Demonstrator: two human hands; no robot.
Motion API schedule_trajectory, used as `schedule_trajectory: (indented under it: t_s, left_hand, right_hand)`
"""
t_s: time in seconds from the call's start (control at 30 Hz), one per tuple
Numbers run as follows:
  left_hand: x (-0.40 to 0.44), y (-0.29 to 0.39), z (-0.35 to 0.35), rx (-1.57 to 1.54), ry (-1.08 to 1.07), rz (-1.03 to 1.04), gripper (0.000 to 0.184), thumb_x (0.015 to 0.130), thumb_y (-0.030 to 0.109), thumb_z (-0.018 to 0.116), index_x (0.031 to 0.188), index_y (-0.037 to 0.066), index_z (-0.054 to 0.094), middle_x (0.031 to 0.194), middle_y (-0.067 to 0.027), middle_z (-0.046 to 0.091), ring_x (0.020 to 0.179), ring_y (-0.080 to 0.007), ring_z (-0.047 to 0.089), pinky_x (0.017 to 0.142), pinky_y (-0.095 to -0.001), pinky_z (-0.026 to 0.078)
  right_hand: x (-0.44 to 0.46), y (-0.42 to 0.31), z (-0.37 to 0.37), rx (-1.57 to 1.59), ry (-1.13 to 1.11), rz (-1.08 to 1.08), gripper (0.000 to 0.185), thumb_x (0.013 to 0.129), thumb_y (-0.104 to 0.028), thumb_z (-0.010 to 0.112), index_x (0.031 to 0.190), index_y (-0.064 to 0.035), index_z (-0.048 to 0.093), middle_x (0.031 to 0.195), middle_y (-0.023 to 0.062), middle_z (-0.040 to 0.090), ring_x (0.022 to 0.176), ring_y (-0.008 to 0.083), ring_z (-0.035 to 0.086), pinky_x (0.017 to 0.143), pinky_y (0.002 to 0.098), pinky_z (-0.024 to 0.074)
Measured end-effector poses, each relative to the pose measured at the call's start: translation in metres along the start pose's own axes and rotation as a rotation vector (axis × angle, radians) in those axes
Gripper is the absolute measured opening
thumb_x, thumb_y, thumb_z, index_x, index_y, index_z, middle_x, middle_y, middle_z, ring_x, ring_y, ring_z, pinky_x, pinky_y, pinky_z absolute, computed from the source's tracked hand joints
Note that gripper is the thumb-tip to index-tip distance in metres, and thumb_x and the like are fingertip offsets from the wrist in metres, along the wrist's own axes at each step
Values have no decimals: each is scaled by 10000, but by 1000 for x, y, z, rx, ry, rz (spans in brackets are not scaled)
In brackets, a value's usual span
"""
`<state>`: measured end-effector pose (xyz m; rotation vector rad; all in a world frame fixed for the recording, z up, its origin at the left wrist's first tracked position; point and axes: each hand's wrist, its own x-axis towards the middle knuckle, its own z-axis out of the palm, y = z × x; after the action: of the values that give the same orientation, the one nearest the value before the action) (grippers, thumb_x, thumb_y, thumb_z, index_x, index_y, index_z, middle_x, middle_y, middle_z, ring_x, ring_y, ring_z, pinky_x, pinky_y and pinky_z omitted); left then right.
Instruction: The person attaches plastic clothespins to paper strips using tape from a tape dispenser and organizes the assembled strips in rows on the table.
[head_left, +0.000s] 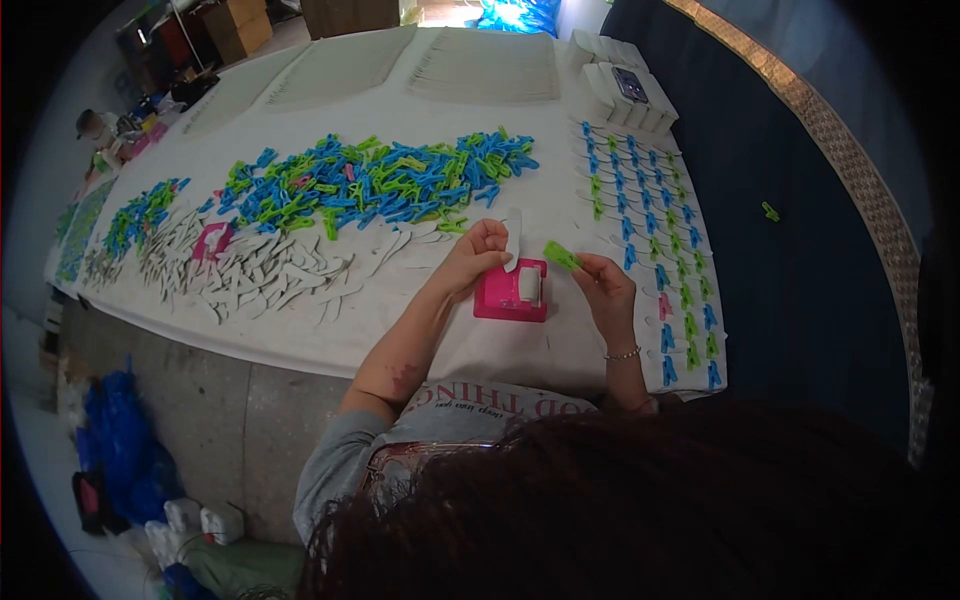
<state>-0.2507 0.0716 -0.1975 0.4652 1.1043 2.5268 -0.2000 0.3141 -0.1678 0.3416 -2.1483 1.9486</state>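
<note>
Head view: over a white-covered bench (558,185), the left hand (480,258) pinches a white strip (514,238) beside a pink holder (492,297); just right, the right hand (608,290) grips a green clip (561,255) by its near end. Mostly blue and green clips lie heaped (350,188) far left, and in rows (689,326) at right.

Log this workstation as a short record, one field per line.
Left hand: holding a flat white strip
Right hand: pinching a bright green plastic clip
Near both hands: squarish pink plastic holder
Beyond the hands: heap of mostly blue and green plastic clips
Left side: loose pile of slender white strips
Right side: rows of blue, green and pink clips
Far right corner: dark phone on stacked white pieces
</note>
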Motion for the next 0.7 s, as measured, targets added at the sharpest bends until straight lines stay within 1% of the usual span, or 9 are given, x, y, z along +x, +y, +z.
schedule_trajectory:
  t_s: [0.03, 0.13, 0.17, 0.23, 0.3, 0.37, 0.47, 0.6, 0.7]
  left_hand:
    - [-1, 0, 2, 133, 35, 3, 349, 803, -63, 639, 1078, 93, 490, 924, 3, 585, 856, -74, 570, 759, -216, 475]
    - [-3, 2, 8, 272, 20, 23, 352, 808, -55, 641, 1084, 88, 476, 927, 6, 584, 849, -64, 566, 759, -211, 464]
    - [-4, 3, 10, 271, 17, 20, 352, 808, -55, 641, 1084, 88, 476, 927, 6, 584, 849, -64, 566, 759, -211, 464]
    - [-5, 5, 15, 363, -12, 49, 346, 816, -47, 642, 1084, 81, 464, 925, 9, 578, 840, -57, 558, 757, -204, 453]
    - [-5, 5, 15, 376, -22, 46, 343, 819, -42, 644, 1083, 77, 460, 922, 9, 575, 839, -57, 555, 762, -204, 451]
    - [-5, 3, 15, 389, -29, 45, 340, 822, -37, 645, 1083, 73, 456, 919, 9, 573, 839, -56, 552, 767, -203, 448]
    - [-4, 1, 13, 411, -45, 56, 332, 825, -30, 650, 1076, 66, 455, 915, 10, 568, 840, -54, 546, 771, -202, 445]
    - [-3, -1, 12, 472, -30, 91, 331, 820, -26, 655, 1071, 60, 457, 915, 4, 569, 843, -59, 549, 777, -208, 450]
    - [-1, -3, 11, 583, -39, 128, 330, 813, -29, 656, 1067, 53, 462, 908, -3, 571, 844, -68, 550, 778, -213, 452]
  right_hand:
    - [-1, -1, 1, -68, -9, -38, 243, 871, -73, 687, 1096, 8, 645, 950, 49, 685, 833, 77, 616, 757, 221, 504]
    - [-2, -11, 6, -196, -26, -90, 237, 855, -85, 705, 1073, -2, 662, 914, 55, 695, 808, 82, 624, 737, 233, 510]
    - [-2, -14, 8, -253, -39, -106, 239, 848, -90, 712, 1068, -7, 667, 898, 58, 698, 798, 86, 628, 726, 239, 513]
    - [-1, -16, 10, -272, -48, -117, 246, 844, -89, 715, 1070, -8, 666, 899, 60, 698, 790, 91, 630, 720, 240, 514]
    - [-1, -18, 12, -290, -60, -128, 252, 839, -88, 718, 1073, -10, 665, 899, 62, 698, 781, 97, 632, 713, 240, 515]
    - [-1, -22, 13, -286, -100, -67, 271, 838, -68, 716, 1097, -11, 657, 906, 25, 672, 803, 73, 591, 765, 224, 497]
    - [0, -22, 13, -307, -125, -72, 290, 836, -67, 714, 1113, -12, 645, 900, 20, 665, 797, 73, 588, 764, 228, 498]
    - [2, -14, 10, -244, -161, -74, 321, 833, -71, 714, 1136, -13, 626, 903, 24, 661, 804, 82, 593, 773, 238, 501]
    - [2, -11, 4, -336, -192, -49, 348, 822, -82, 719, 1145, -11, 611, 905, 34, 660, 812, 96, 599, 786, 251, 502]
